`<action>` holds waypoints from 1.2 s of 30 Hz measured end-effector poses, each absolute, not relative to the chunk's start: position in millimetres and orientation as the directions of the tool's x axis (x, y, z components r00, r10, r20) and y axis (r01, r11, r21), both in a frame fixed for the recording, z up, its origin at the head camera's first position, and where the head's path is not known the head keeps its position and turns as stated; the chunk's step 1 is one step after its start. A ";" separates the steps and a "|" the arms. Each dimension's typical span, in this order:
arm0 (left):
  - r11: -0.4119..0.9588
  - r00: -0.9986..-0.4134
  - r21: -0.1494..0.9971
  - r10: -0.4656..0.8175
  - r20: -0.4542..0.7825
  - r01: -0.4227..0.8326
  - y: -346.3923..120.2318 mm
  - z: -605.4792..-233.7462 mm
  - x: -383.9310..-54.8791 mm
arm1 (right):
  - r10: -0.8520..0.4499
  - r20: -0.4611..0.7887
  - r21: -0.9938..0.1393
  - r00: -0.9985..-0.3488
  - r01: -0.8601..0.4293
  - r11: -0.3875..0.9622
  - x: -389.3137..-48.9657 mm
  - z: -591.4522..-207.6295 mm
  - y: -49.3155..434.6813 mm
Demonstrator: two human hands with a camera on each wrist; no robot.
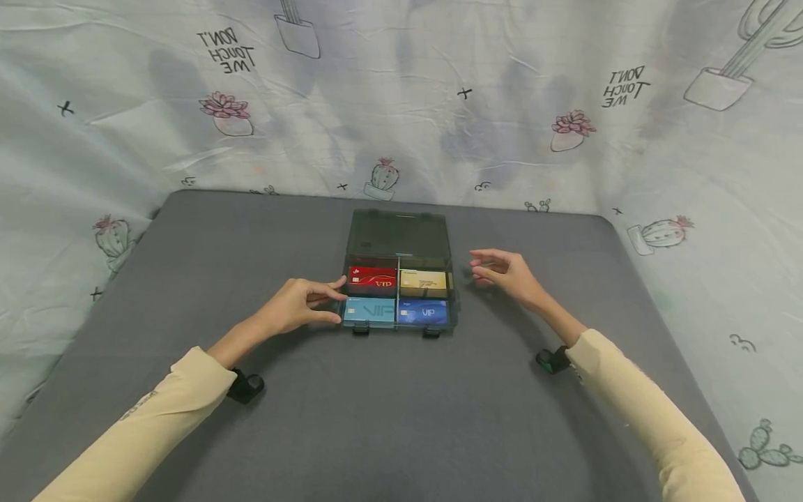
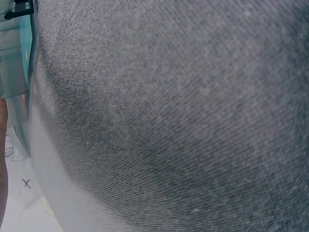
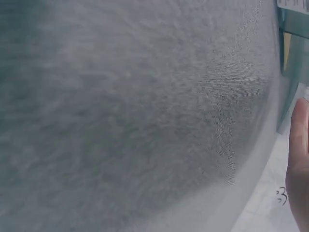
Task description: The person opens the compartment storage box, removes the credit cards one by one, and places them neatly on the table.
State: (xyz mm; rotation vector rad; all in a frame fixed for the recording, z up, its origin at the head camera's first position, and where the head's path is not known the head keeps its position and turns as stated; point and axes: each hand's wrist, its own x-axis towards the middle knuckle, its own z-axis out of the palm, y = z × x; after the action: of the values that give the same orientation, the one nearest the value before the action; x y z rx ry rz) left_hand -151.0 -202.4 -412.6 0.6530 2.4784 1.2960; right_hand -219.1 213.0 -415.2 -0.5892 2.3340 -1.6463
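Observation:
A dark translucent plastic box (image 1: 399,235) lies on the table with its lid folded back, away from me. Inside, four compartments hold a red VIP card (image 1: 365,277), a gold card (image 1: 422,280), a light blue card (image 1: 362,311) and a blue VIP card (image 1: 417,314). My left hand (image 1: 291,307) touches the box's left side, thumb near the front corner and fingers extended along the wall. To the right of the box, my right hand (image 1: 509,273) hovers apart from it, fingers loosely bent and holding nothing. Each wrist view catches only a sliver of hand (image 3: 300,150) and box (image 2: 13,58).
The grey cloth-covered table (image 1: 376,411) spreads around the box. Behind and beside it hangs a pale curtain (image 1: 401,104) printed with cacti and lettering. Two latches (image 1: 431,333) stick out at the box's front edge. A black strap device (image 1: 246,387) sits on the left wrist.

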 end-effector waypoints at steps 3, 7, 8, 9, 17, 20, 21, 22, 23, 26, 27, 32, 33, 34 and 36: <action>0.504 -0.861 0.821 0.507 -0.030 0.268 -202.5 -410.8 -151.4 | -0.418 0.022 -0.941 -0.908 -0.160 0.298 -211.8 -408.9 215.7; 0.515 -0.862 0.818 0.505 -0.046 0.258 -201.8 -409.0 -151.2 | -0.414 -0.034 -0.952 -0.910 -0.096 0.290 -201.4 -398.1 217.7; 0.516 -0.862 0.819 0.504 -0.051 0.253 -201.8 -408.9 -150.9 | -0.420 -0.050 -0.955 -0.906 -0.080 0.287 -198.4 -395.7 217.9; 0.515 -0.862 0.820 0.504 -0.053 0.251 -201.9 -408.9 -150.9 | -0.425 -0.066 -0.956 -0.903 -0.065 0.286 -195.5 -393.8 218.1; 0.508 -0.863 0.827 0.503 -0.057 0.241 -202.7 -409.7 -151.3 | -0.442 -0.172 -0.963 -0.880 0.055 0.265 -166.2 -387.7 215.5; 0.506 -0.862 0.827 0.504 -0.053 0.245 -202.6 -409.9 -151.3 | -0.460 -0.182 -0.966 -0.869 0.072 0.247 -155.3 -392.2 213.9; 0.504 -0.862 0.828 0.504 -0.053 0.244 -202.3 -409.8 -151.2 | -0.469 -0.185 -0.968 -0.864 0.079 0.237 -151.6 -394.0 213.2; 0.505 -0.862 0.827 0.505 -0.051 0.246 -202.4 -409.6 -151.2 | -0.480 -0.188 -0.971 -0.857 0.088 0.224 -148.2 -395.9 212.2; 0.505 -0.862 0.827 0.505 -0.050 0.247 -202.4 -409.4 -151.1 | -0.490 -0.193 -0.972 -0.850 0.098 0.213 -145.1 -397.9 211.2; 0.504 -0.862 0.827 0.504 -0.049 0.248 -202.9 -409.4 -150.8 | -0.517 -0.207 -0.975 -0.831 0.129 0.182 -136.6 -403.1 207.0; 0.505 -0.862 0.827 0.505 -0.049 0.249 -203.0 -409.5 -150.7 | -0.519 -0.213 -0.974 -0.828 0.140 0.176 -134.2 -404.2 205.3; 0.509 -0.861 0.823 0.507 -0.049 0.253 -203.7 -409.9 -150.8 | -0.499 -0.244 -0.969 -0.831 0.192 0.154 -124.3 -409.1 197.5; 0.509 -0.860 0.823 0.507 -0.050 0.253 -203.6 -409.8 -150.9 | -0.491 -0.251 -0.968 -0.834 0.200 0.154 -122.7 -410.2 196.2; 0.508 -0.861 0.824 0.506 -0.050 0.251 -203.6 -410.0 -151.0 | -0.486 -0.255 -0.967 -0.836 0.208 0.149 -121.3 -411.6 195.0; 0.505 -0.861 0.826 0.507 -0.050 0.250 -203.3 -409.9 -151.2 | -0.474 -0.260 -0.966 -0.842 0.221 0.136 -119.2 -414.5 192.7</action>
State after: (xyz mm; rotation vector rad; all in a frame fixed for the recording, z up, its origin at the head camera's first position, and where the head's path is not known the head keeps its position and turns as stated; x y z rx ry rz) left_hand -151.2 -203.3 -409.9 0.6374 2.4653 1.2848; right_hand -119.2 192.7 -414.5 -0.2415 1.9024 -1.7575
